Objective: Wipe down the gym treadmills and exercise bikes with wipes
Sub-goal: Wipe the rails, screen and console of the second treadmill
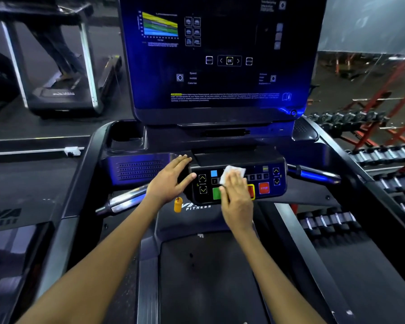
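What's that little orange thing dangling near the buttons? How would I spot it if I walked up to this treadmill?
Start at the big dark screen, then drop to the button panel that the right hand is wiping with a white wipe. Just below the panel's left end, under the left hand, hangs the orange clip. It is the only orange piece there, dangling rather than set into the panel like the green and red buttons.

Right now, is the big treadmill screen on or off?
On. The screen glows blue and shows a coloured chart, an OK button and lines of text.
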Available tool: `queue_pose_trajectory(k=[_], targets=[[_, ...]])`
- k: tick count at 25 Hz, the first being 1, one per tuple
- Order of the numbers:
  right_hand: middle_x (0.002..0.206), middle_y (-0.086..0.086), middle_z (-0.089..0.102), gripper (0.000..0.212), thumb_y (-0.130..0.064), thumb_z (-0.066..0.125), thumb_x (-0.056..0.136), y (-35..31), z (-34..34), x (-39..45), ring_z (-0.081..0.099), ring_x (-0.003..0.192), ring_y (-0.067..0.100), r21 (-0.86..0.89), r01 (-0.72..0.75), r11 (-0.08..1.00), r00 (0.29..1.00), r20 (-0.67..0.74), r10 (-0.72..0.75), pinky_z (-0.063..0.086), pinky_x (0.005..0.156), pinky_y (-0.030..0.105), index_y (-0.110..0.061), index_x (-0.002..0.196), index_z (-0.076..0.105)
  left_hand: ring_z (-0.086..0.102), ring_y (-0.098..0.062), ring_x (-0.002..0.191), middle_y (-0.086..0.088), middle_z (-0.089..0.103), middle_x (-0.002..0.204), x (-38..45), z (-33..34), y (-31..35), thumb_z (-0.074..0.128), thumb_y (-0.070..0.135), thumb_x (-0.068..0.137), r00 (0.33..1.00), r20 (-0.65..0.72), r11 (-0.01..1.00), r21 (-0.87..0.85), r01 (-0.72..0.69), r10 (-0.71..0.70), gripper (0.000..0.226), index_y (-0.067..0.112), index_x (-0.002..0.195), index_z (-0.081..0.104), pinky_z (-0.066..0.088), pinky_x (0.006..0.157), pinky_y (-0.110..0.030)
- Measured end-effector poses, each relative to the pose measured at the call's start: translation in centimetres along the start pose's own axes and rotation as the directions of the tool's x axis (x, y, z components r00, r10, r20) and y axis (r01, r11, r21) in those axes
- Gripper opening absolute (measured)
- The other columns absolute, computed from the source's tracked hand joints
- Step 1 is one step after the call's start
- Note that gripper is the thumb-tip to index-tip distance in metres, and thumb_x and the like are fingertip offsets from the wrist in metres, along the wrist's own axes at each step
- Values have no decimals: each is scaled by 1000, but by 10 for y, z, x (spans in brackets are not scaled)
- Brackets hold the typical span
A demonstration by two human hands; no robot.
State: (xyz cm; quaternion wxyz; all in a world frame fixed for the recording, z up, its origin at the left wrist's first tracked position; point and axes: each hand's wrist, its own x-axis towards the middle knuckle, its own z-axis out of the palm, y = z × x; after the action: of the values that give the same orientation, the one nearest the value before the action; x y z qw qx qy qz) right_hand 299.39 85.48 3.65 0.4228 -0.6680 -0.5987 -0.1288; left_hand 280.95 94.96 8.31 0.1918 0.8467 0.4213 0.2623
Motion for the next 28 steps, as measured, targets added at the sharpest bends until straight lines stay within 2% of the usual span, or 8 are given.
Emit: queue_pose_trajectory(k=[3,7,11,15,19,23,26,28], targets=[[112,14,67,27,-9,51,90,22,-15,-5,63,106,28,-119,233,965,972,-17,-236,40,103,34,2,109,67,29,-15,140,-2,37,150,-1,2,0,51,59,87,1000,1,999,53,-2,2,70,17,143,39,29,111,-33],[95,11,69,19,-6,56,85,32,-36,-8,61,86,25,-68,-37,997,997,-71,32,56,79,38,2,95,70,46,-25,127,-9,51,134,5,5,6,46,63,85,997,-82,995,97,14,-6,71,9,131,51,34,106,-40],[90,12,67,16,-4,55,84,31,-37,-6,58,87,23,5,190,982,981,38,-190,49,82,31,2,86,70,45,-33,127,-17,53,132,9,33,39,39,45,86,965,-249,964,267,-18,87,59,1,122,56,28,109,-47],[88,10,64,6,4,65,80,72,-59,5,57,84,24,61,-154,986,987,-38,157,54,71,38,0,84,68,42,-31,130,-16,52,134,16,64,80,42,41,88,952,-255,947,312,-82,167,55,3,125,56,16,112,-43],[89,9,60,17,-8,52,89,85,-63,10,56,81,24,66,81,995,996,36,-83,51,72,32,0,91,66,34,-30,136,-12,49,139,18,98,104,38,47,91,967,-249,931,360,51,43,61,5,133,49,8,115,-47],[92,15,56,20,0,55,85,104,-62,35,57,81,27,139,-243,960,963,-81,256,53,67,35,0,102,66,22,-26,141,-11,41,146,17,109,103,37,48,92,958,-288,906,406,116,6,63,7,140,41,8,116,-49],[93,11,58,25,-4,51,89,83,-54,41,51,86,17,124,23,992,1000,8,-24,46,76,24,0,110,65,24,-26,141,-11,40,147,18,111,103,38,48,92,953,-302,891,437,125,14,64,6,140,41,8,117,-49],[93,11,61,27,-3,49,90,84,-51,50,51,85,17,107,248,963,965,56,-255,46,81,24,5,111,64,24,-26,141,-11,40,147,18,112,103,39,48,91,948,-318,887,444,126,25,64,7,140,40,6,117,-47]])
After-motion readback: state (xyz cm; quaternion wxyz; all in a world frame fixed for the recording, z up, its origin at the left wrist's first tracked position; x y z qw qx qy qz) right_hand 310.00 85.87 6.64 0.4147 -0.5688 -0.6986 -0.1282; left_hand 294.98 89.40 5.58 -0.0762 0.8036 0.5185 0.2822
